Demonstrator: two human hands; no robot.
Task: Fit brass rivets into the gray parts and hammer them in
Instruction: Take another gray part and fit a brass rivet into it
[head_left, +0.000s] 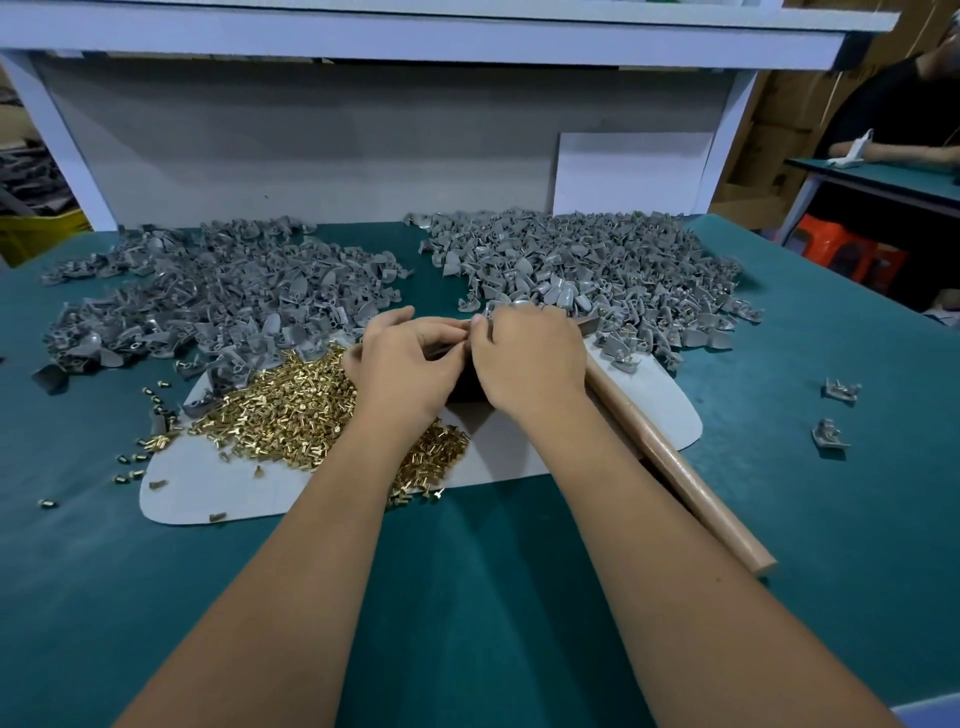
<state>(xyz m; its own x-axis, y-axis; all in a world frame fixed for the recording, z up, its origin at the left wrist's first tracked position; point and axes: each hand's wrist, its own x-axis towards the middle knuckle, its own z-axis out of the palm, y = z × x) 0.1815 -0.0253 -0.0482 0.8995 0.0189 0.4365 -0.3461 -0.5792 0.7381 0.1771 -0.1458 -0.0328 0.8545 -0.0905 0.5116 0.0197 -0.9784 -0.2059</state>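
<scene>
Green bench (519, 571): two gray-part heaps (218, 296), one rivet pile (291, 410), one hammer (675, 467).

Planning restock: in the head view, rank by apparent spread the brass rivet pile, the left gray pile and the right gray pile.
1-2. Left gray pile and right gray pile: look alike, unranked.
3. Brass rivet pile: clearly smallest, partly hidden by the left forearm.

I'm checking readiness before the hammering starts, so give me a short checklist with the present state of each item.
1. Gray part held between the hands, left hand and right hand: ok.
2. Rivet seated in that part: cannot tell, fingers hide it.
3. Brass rivets in reach beside the left hand: ok.
4. Hammer handle lying beside the right forearm: ok.
5. A hand free to take the hammer: not ok.
</scene>
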